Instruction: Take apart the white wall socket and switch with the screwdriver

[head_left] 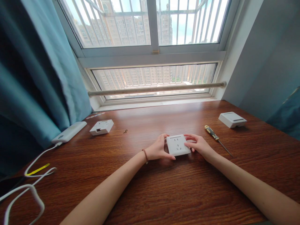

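A white wall socket with several slots in its face is held between both hands, face up, just at the tabletop. My left hand grips its left edge, thumb along the near side and fingers at the far left corner. On the opposite edge, my right hand closes its fingers round the right side. Whether the socket's underside touches the table cannot be made out. To the right of my right hand lies a screwdriver with a yellow and dark handle, its shaft pointing toward me.
Two small brass-coloured screws lie left of centre. Beyond them sits a white mounting box. A white switch rests at the far right. A white power bank with a cable lies by the blue curtain.
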`<state>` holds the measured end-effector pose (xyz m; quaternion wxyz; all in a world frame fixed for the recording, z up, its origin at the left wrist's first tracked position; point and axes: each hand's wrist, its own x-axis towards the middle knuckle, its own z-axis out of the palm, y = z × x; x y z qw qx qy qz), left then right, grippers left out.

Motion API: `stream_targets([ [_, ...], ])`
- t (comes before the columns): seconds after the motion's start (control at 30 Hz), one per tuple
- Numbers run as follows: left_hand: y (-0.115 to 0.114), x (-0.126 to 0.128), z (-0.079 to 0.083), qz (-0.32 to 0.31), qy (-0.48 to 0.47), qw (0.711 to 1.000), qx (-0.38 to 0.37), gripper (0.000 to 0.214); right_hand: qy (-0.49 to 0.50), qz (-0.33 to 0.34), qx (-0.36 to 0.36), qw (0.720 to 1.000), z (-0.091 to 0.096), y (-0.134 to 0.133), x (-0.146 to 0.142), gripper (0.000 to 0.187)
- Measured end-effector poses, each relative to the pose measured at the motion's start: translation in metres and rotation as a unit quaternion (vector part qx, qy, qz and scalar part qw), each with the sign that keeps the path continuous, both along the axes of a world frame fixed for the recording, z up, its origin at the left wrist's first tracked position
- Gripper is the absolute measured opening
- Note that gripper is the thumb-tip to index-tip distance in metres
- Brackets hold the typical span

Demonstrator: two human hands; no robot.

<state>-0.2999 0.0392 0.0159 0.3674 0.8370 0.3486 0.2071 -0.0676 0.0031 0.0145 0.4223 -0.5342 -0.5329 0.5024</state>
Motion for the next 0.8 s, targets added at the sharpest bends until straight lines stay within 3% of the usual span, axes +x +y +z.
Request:
stream_targets([
  [0.67,0.0,0.001,0.001,0.013,-0.022,0.999,-0.026,0.094,0.019,0.062,-0.014,0.998,-0.011,0.007,0.002,0.041],
  [0.8,0.002,0.0,-0.001,0.022,-0.047,0.998,-0.032,0.085,0.021,0.062,-0.017,0.998,-0.008,0.006,0.002,0.041],
])
